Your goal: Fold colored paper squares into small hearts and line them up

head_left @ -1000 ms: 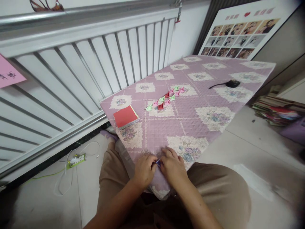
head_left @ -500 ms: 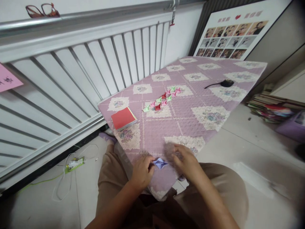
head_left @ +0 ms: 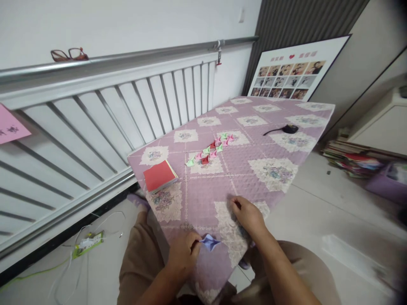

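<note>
A lavender-blue folded paper boat (head_left: 210,242) lies near the close corner of the table. My left hand (head_left: 184,253) pinches its left tip between thumb and fingers. To the right, apart from the boat, my right hand (head_left: 249,216) hovers with its fingers curled in and nothing visible in them. Farther up the cloth, several small folded paper boats (head_left: 205,159) in red, pink and green stand in two slanting rows. A stack of coloured paper (head_left: 159,176), red on top, rests at the table's left edge.
The table wears a pink floral cloth (head_left: 203,192). A black object with a thin tail (head_left: 290,128) lies toward its far right. Along the left stands a white radiator (head_left: 127,110), with glasses (head_left: 69,55) on its pipe. A power strip (head_left: 89,244) sits on the floor.
The view has tilted up, so everything sits lower. My right hand, blurred and close to the boat before, is now farther from it and curled. My left hand keeps its pinch.
</note>
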`<state>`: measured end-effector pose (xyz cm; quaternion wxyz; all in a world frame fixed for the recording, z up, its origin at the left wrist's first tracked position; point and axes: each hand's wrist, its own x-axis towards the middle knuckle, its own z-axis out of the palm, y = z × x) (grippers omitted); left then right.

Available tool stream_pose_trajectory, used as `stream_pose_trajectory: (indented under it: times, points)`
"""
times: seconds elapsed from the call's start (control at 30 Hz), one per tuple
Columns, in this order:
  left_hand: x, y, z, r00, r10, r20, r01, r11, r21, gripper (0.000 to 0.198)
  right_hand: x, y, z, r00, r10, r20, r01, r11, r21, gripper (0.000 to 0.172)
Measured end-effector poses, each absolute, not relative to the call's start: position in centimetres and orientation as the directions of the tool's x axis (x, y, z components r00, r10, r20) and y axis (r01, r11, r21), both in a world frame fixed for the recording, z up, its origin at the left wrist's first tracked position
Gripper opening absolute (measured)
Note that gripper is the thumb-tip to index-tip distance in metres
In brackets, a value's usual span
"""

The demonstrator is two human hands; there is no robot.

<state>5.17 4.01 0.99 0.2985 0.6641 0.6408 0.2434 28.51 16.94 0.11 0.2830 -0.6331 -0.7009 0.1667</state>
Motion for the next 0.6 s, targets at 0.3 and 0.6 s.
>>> stream_pose_trajectory:
  times: [0.3, 0.6]
  points:
    - [5.6, 9.7, 0.9, -0.073, 0.997, -0.006, 0.606, 0.049, 0.794, 0.015, 28.6, 17.7, -0.3, -0.024, 0.958, 0.287, 0.828, 0.18, -0.531, 0.025]
    - [5.6, 22.7, 2.5, -0.272, 0.953, 0.135, 0.73, 0.113, 0.674, 0.015, 28.9, 17.7, -0.3, 0.003, 0.972, 0.236, 0.819, 0.133, -0.558, 0.025]
